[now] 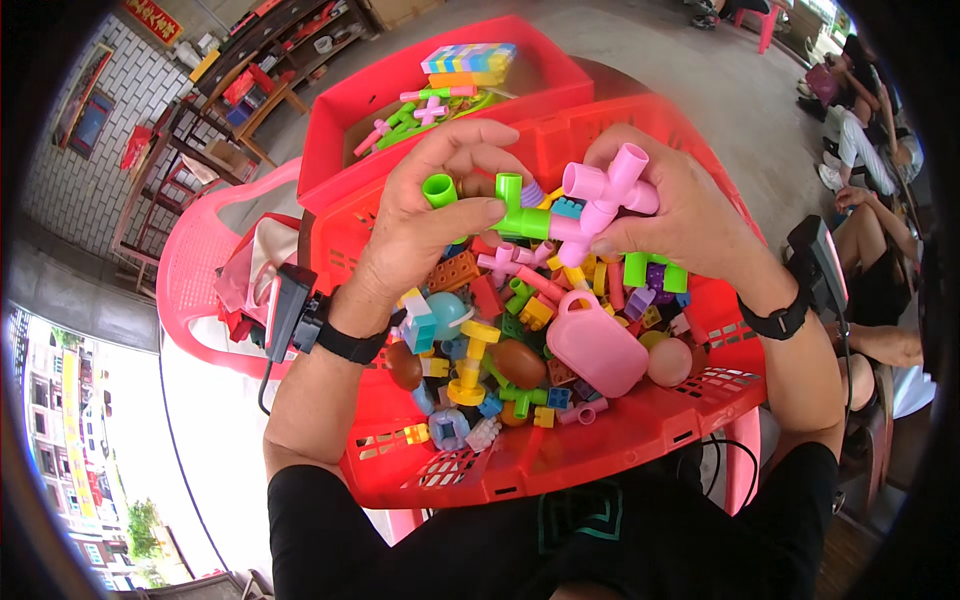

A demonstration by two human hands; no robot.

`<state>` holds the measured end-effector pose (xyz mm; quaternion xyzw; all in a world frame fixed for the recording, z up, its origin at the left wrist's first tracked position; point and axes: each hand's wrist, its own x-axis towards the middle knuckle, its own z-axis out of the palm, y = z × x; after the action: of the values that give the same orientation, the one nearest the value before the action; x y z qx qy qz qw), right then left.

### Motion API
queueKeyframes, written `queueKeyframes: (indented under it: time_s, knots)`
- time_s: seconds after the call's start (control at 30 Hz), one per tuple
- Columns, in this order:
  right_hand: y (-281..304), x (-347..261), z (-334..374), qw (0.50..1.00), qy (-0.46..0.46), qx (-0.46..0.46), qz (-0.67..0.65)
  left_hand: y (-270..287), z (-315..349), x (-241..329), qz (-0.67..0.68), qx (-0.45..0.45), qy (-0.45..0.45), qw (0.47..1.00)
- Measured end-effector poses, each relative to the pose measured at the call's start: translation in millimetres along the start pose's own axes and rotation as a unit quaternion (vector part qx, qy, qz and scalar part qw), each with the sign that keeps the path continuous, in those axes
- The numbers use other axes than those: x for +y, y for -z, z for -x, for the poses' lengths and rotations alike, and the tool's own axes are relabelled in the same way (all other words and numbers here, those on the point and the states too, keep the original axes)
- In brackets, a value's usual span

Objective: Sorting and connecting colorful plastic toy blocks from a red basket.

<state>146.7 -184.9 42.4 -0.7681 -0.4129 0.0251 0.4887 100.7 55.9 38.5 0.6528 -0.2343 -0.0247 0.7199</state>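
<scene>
Above a red plastic basket full of loose toys, my left hand is closed around a bright green pipe connector, its thumb pressed along it. My right hand grips a pink pipe connector with several stubby tubes. The green and pink pieces meet end to end between my hands and look joined. Below them lie a pink cutting board toy, a yellow spool-shaped piece, a brown egg-shaped toy, a pale pink ball and mixed building blocks.
Behind the basket stands a red box holding pipe pieces and a stack of pastel blocks. A pink plastic chair is at the left. Several people sit along the right side. Devices are strapped to both my wrists, with cables hanging.
</scene>
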Motion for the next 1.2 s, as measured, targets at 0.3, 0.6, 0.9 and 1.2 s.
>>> queueKeyframes:
  time_s: [0.3, 0.6, 0.9, 1.2]
  knots:
    - [-9.9, -3.7, 0.5, 0.995, -0.036, -0.039, 0.081, 3.4, 1.8, -0.3, -0.140, -0.019, -0.005, 0.990]
    - [-11.7, -6.8, 4.4, 0.994, -0.077, -0.010, 0.072, -6.3, 3.8, -0.5, -0.038, 0.014, 0.027, 0.999]
    - [-13.4, 3.0, 7.6, 0.995, -0.059, -0.003, 0.074, -8.4, 3.9, -4.3, -0.057, 0.013, 0.041, 0.997]
    - [-14.3, -8.5, 5.8, 0.999, -0.034, -0.035, 0.000, -19.5, 6.7, -15.6, -0.014, 0.050, 0.031, 0.998]
